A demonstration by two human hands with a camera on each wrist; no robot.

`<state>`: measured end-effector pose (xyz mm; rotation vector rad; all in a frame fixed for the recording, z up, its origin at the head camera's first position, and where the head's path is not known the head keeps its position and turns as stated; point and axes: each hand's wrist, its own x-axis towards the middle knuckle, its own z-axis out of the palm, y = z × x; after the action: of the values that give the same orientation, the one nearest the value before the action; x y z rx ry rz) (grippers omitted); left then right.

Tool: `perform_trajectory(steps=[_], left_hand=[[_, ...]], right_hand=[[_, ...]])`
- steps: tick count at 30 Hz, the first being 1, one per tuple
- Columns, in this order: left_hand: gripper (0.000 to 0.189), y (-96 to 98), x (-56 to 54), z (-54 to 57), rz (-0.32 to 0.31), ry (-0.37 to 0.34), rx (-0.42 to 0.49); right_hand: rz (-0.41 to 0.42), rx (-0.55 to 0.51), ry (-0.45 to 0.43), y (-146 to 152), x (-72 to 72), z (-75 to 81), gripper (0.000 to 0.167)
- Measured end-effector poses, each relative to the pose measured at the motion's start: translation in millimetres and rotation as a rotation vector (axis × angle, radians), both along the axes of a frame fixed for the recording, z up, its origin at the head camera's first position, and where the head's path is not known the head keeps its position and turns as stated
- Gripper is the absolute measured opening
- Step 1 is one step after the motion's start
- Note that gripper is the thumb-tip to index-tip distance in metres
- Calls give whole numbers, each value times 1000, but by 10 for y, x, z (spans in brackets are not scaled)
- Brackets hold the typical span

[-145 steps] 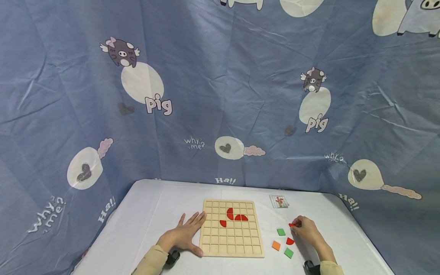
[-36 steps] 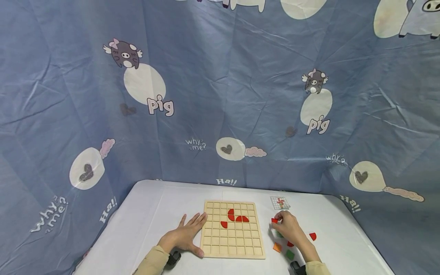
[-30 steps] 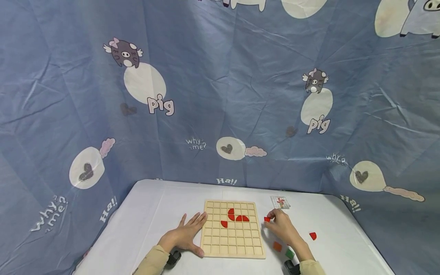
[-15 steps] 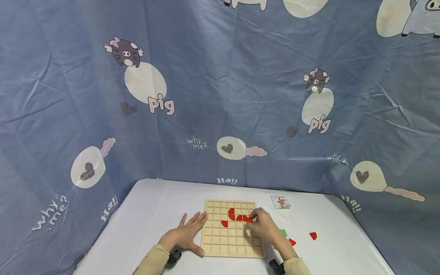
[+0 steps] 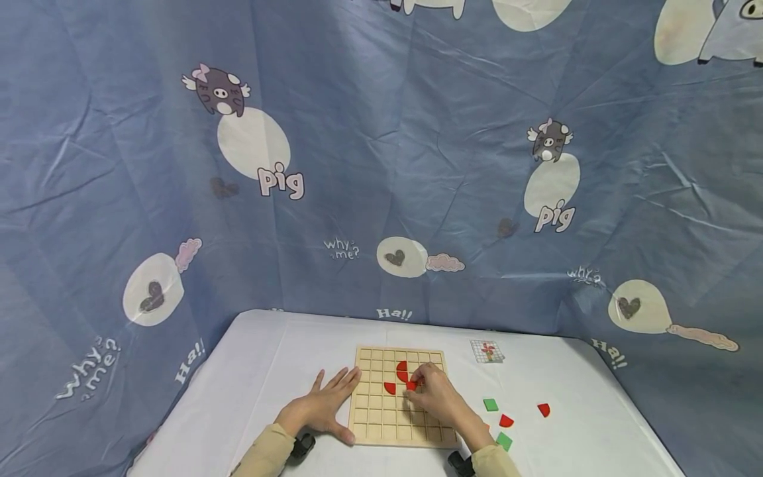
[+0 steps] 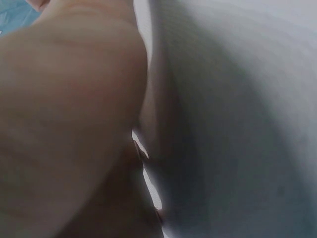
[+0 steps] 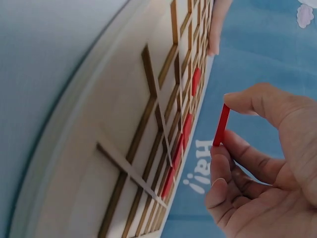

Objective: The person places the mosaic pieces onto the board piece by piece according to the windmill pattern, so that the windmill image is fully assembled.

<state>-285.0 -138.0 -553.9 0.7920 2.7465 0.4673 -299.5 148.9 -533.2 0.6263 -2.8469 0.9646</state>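
Observation:
A square wooden grid board [image 5: 374, 417] lies on the white table. My left hand [image 5: 318, 405] rests flat with spread fingers at its left edge. My right hand [image 5: 436, 396] is over the upper middle of the board. Its thumb and fingers pinch a red quarter-circle tile [image 7: 222, 125], seen edge-on in the right wrist view and raised off the grid. Red tiles sit in the board's cells, one [image 5: 402, 366] above another, with a separate red tile [image 5: 390, 388] lower left. The right hand hides the red tiles farther right. Mostly skin and table fill the left wrist view.
Right of the board lie a green square tile [image 5: 490, 404], a second green tile [image 5: 503, 440], a red tile [image 5: 506, 421] and another red one [image 5: 544, 410]. The forearm partly covers an orange tile. A printed pattern card [image 5: 487, 351] lies farther back. A blue patterned curtain [image 5: 334, 165] stands behind.
My right hand has moved left from the loose tiles to over the board, holding the red tile. A red tile now shows alone at the far right. My left hand has stayed put.

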Motion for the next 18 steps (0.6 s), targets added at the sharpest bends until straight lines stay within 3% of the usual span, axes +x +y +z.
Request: perform_trajectory(steps=[18], left_hand=[[131,-12,-10,-11,-4,8,-13]], right_hand=[[-18,68,-48,-127,-55,-172,21]])
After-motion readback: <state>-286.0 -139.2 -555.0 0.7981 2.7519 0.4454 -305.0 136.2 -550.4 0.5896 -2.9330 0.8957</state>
